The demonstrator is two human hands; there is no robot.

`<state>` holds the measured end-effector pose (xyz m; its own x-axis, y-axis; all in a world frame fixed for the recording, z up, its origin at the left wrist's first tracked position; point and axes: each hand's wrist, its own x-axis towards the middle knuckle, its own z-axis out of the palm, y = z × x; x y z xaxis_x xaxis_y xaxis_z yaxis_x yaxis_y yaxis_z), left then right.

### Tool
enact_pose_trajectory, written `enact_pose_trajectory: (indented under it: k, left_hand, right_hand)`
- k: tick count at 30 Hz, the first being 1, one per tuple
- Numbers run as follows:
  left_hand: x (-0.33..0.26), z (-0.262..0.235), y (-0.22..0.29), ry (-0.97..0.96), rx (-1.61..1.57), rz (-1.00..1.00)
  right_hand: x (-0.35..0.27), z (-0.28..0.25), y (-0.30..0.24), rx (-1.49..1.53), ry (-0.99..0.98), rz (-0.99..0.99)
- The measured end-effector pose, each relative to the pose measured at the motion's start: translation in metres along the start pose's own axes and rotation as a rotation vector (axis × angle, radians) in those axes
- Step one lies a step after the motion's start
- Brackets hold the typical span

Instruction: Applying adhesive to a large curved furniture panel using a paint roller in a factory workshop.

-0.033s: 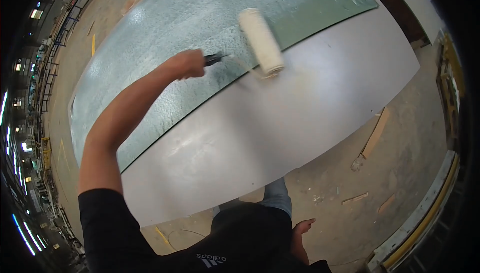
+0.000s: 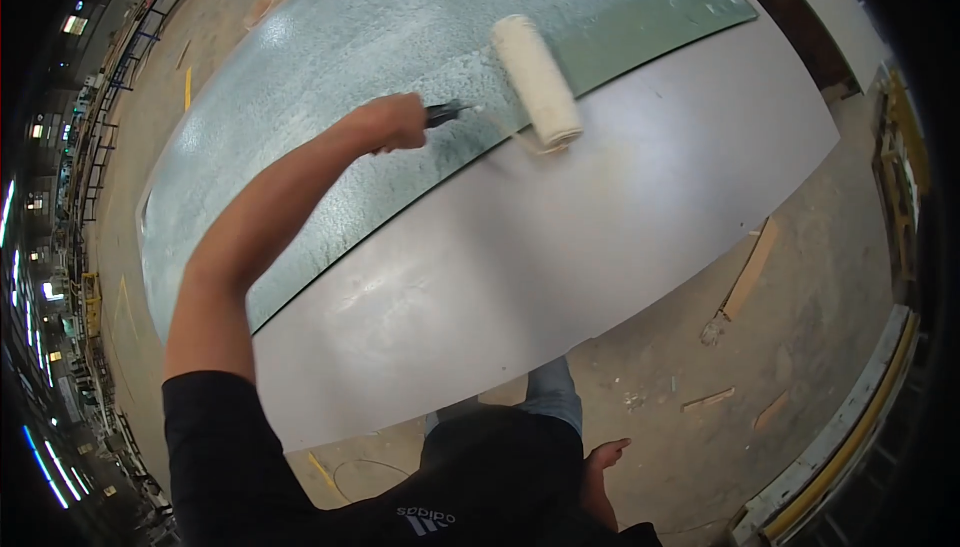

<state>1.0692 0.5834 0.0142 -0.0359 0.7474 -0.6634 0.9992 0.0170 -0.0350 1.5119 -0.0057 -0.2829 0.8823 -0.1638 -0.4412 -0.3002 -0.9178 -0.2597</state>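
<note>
Head view: the left hand [image 2: 395,122] is closed around the dark handle of a roller [image 2: 536,82], whose white sleeve rests at the near edge of the green sheet [image 2: 330,97]. That sheet looks wet and stippled over most of its face, so coating seems largely done; the grey sheet [image 2: 520,267] nearer the person appears bare. The right hand [image 2: 600,462] hangs loosely open, empty. Wood scraps [image 2: 745,272] litter the floor [image 2: 690,347]; nothing blocks the roller.

We stand in an industrial workshop: a dusty concrete floor [image 2: 690,347] strewn with wood offcuts [image 2: 748,272] lies beside the big grey panel [image 2: 520,277], and metal railings [image 2: 100,147] and strip lights run beyond it.
</note>
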Motion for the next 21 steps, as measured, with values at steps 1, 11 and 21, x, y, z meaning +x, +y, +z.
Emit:
enact_pose_trajectory:
  k: [1, 11, 21]
  left_hand:
    - [0.005, 0.002, 0.005, 0.013, -0.060, 0.010]
    - [-0.069, 0.088, -0.131, 0.084, -0.242, -0.120]
    - [-0.324, 0.292, -0.434, 0.245, -0.143, -0.454]
  right_hand:
    - [-0.003, -0.002, -0.003, -0.006, 0.004, -0.005]
    - [-0.018, 0.033, -0.006, 0.151, -0.252, -0.152]
    - [-0.097, 0.058, 0.059, -0.265, -0.167, -0.294]
